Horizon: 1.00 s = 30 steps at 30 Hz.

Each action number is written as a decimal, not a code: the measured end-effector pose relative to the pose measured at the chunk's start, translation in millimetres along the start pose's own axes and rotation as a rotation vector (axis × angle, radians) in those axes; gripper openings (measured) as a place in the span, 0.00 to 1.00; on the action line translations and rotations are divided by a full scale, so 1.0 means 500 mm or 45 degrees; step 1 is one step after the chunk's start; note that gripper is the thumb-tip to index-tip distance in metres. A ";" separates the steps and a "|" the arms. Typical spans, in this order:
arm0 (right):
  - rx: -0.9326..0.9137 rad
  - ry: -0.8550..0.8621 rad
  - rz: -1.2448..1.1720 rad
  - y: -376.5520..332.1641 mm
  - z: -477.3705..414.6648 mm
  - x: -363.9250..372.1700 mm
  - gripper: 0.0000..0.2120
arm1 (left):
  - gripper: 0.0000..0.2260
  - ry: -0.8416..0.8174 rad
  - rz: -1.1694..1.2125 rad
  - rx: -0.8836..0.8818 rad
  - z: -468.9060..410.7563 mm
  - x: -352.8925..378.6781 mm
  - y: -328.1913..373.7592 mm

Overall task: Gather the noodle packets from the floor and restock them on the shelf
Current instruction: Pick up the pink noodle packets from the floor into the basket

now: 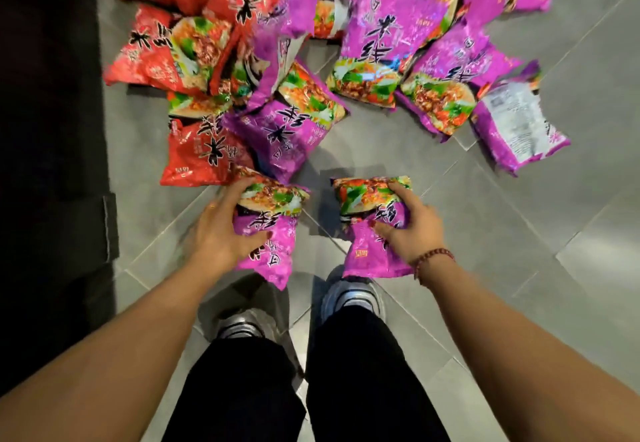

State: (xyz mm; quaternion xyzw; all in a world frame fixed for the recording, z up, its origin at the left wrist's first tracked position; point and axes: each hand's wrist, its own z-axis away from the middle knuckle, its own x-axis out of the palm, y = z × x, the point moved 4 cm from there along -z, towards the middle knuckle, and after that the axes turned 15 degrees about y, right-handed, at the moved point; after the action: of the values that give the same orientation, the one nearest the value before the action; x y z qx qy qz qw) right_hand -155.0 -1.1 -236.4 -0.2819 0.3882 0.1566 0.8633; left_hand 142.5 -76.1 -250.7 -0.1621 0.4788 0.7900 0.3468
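Two purple packets held, one per hand.
Left hand (221,233) grips first purple packet (273,244), right hand (412,230) grips second purple packet (370,254), above grey tiled floor (519,216); red-and-purple pile (301,122) just beyond, overlapping, count unclear.

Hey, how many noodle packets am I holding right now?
2: a left packet gripped by the left hand and a right packet gripped by the right hand, both purple. More could be hidden behind them.
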 end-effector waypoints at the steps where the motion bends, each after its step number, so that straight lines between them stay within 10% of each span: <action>1: 0.011 0.014 -0.081 -0.020 0.017 -0.010 0.34 | 0.38 0.004 0.035 -0.007 0.012 -0.015 0.019; 19: -0.287 0.069 -0.674 -0.463 0.497 -0.550 0.36 | 0.38 0.305 0.827 -0.249 0.420 -0.587 0.511; 30: -0.529 0.058 -0.760 -0.592 0.768 -0.750 0.35 | 0.37 0.354 0.966 -0.016 0.644 -0.815 0.666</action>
State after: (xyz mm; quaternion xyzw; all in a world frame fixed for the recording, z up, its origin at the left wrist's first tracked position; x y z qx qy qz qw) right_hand -30.2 -21.1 363.2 -0.5555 0.2677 -0.0331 0.7866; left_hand 220.6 -56.3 361.0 -0.0813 0.5421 0.8355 -0.0385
